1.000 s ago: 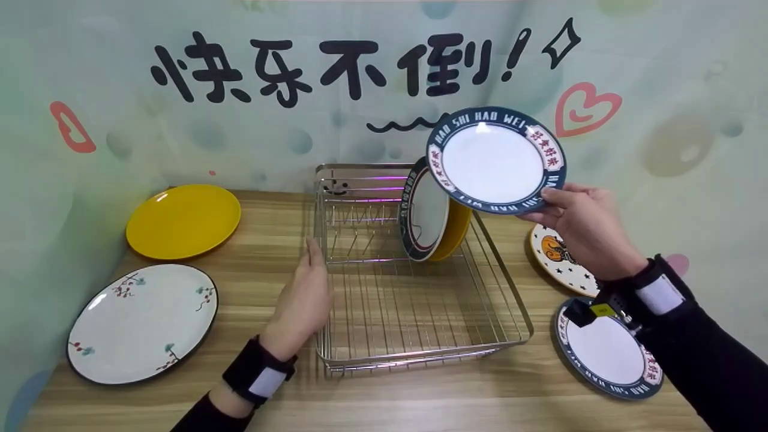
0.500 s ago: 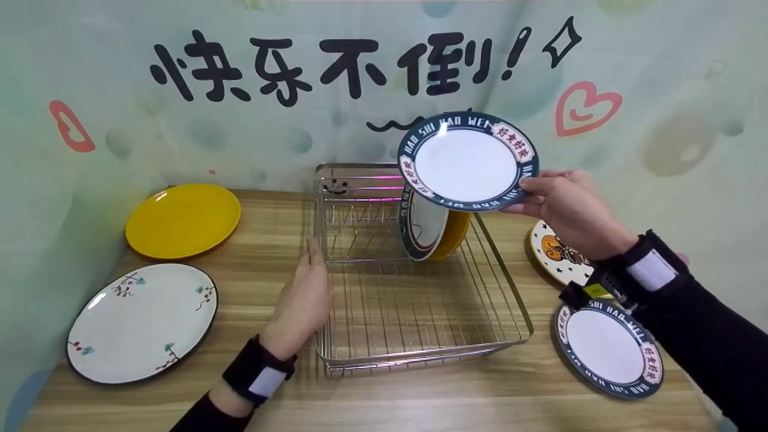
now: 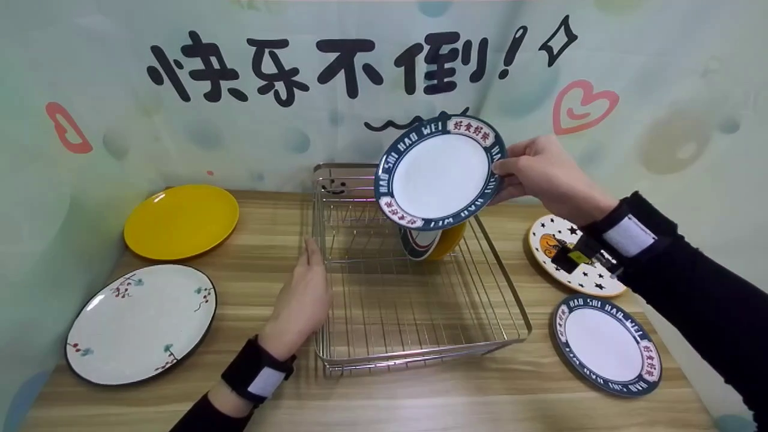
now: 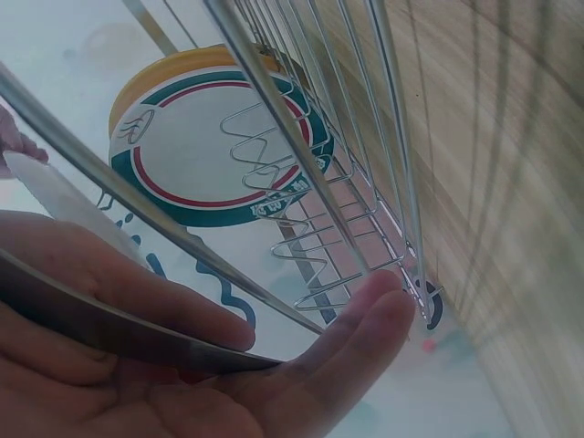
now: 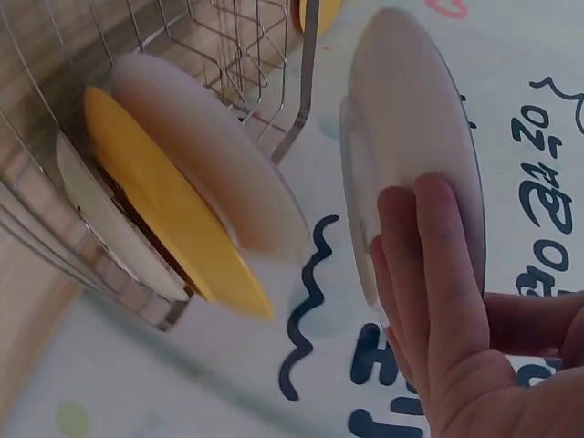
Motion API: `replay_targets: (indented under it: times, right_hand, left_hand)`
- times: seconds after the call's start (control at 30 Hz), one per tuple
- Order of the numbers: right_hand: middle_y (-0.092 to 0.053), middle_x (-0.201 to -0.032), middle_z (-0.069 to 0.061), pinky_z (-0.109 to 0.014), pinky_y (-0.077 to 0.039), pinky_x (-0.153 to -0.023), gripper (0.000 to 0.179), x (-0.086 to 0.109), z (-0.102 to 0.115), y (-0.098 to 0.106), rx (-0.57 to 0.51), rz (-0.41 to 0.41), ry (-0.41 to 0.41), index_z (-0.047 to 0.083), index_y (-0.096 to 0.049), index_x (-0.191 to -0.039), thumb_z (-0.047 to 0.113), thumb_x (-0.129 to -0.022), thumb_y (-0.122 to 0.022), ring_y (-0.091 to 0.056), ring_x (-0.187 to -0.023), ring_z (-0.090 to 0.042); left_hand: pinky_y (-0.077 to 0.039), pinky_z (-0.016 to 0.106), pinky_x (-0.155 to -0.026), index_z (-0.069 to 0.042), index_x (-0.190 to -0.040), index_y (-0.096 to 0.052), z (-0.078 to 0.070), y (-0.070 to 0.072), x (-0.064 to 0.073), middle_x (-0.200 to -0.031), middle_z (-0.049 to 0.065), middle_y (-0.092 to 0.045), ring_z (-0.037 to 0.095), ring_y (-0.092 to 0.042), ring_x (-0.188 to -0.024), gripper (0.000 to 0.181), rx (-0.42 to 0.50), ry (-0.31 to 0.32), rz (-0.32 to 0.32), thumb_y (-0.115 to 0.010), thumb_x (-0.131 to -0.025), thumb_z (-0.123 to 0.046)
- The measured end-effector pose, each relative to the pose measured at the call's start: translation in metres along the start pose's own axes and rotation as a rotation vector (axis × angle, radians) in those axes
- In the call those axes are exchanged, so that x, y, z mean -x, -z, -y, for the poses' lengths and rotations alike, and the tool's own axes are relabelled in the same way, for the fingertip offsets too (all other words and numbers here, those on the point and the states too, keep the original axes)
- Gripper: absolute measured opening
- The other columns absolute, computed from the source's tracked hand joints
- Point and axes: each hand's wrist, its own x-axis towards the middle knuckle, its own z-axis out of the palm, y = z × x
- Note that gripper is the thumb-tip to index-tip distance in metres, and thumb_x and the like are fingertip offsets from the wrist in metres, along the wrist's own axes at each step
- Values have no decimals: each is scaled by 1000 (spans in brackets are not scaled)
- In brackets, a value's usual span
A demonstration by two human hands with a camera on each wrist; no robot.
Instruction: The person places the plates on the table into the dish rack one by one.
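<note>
My right hand pinches the right edge of a white plate with a dark blue lettered rim, tilted above the back of the wire dish rack. The right wrist view shows the held plate's pale underside, my fingers flat against it. My left hand is at the rack's left side, and in the left wrist view the flat metal rim runs between its thumb and fingers. Several plates stand on edge in the rack, including a yellow plate and a dark-rimmed white plate, partly hidden in the head view.
On the wooden table's left lie a yellow plate and a large white plate with floral sprigs. To the right are a star-and-pumpkin plate and another blue-rimmed plate. A printed cloth backdrop stands behind.
My right hand has carried the blue-rimmed plate left over the rack, turning it steeper, and it covers more of the standing plates. My left hand has stayed at the rack's side.
</note>
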Motion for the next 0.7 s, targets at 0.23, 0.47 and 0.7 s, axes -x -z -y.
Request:
replay_targets:
  times: [0.23,0.47,0.7]
  right_hand:
    - [-70,-89,-27,-38,-59,-68,23,-8,25,-16,240,36,40,-18,-63,-109,-4,-95,-52,-72,-70,-31]
    - [-71,-77,-20,-28,-55,-48,20,-23,53,-35,618,34,96,-9,-67,-82,-10,-81,-46,-70,-59,-26]
    - [-57,-57,-16,-26,-50,-40,15,-38,63,-56,900,-13,149,2,-48,-65,-10,-73,-43,-67,-51,-25]
  left_hand:
    - [-49,28,-47,11,-152,-2,-2,2,0,-153,35,-19,42,-59,-102,87,-2,11,9,-56,-84,11]
    - [-54,34,-57,11,-151,-3,-2,2,0,-153,35,-19,44,-51,-118,83,-5,4,-6,-53,-85,11]
    - [-48,28,-46,10,-152,-4,-1,1,-1,-154,33,-18,42,-58,-105,84,-2,16,-1,-55,-86,9]
